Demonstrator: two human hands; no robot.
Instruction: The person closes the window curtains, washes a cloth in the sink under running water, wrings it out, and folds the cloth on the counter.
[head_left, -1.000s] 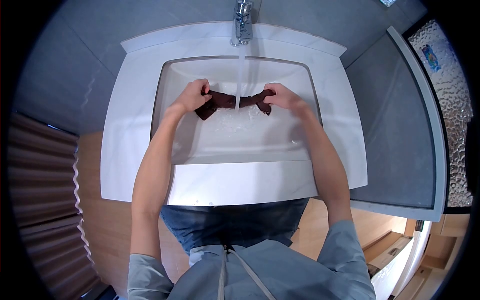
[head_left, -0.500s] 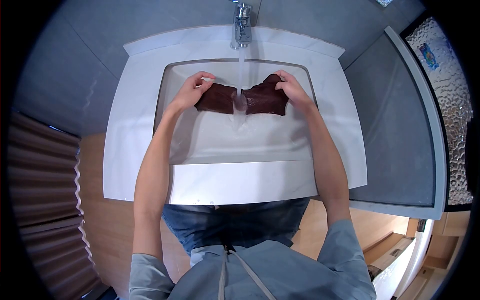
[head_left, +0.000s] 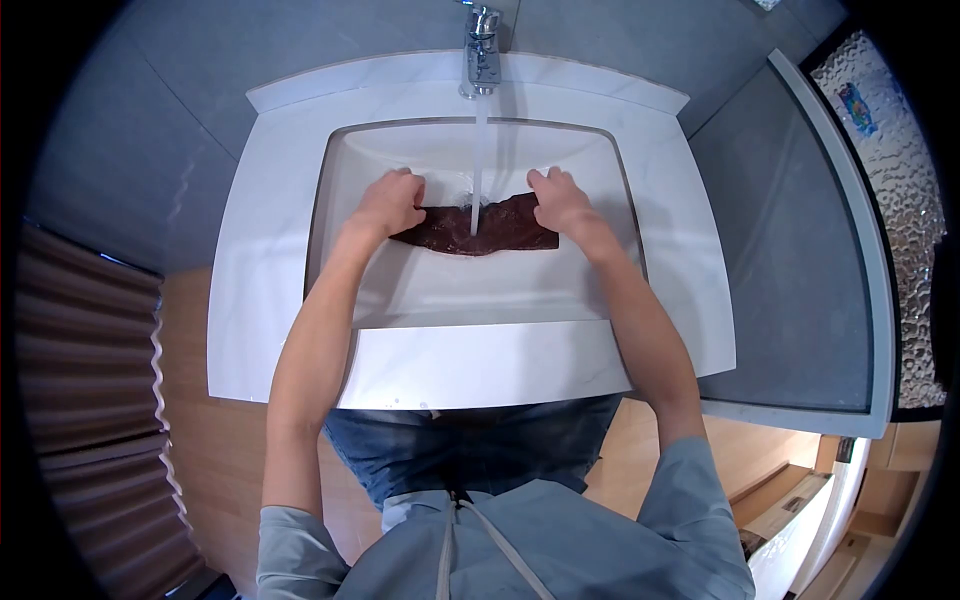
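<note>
A wet, dark maroon cloth (head_left: 485, 230) is stretched sideways under the running water (head_left: 477, 150), which falls on its middle. At its left end my left hand (head_left: 394, 202) is closed, fingers curled over the fabric. My right hand (head_left: 562, 203) pinches the opposite end, its fingers bent in. Both hands are inside the white sink basin (head_left: 470, 295). Part of the cloth's ends is hidden beneath my fingers.
A chrome faucet (head_left: 482, 55) stands at the back of the white countertop (head_left: 270, 230). On the right is a grey panel with a pale frame (head_left: 800, 250). A pleated brown curtain (head_left: 90, 400) hangs at the left. Open drawers (head_left: 790, 500) show at lower right.
Both hands have moved closer together and nearer to me, bringing the cloth along. The cloth now looks narrower and more folded, and the stream lands across its middle.
</note>
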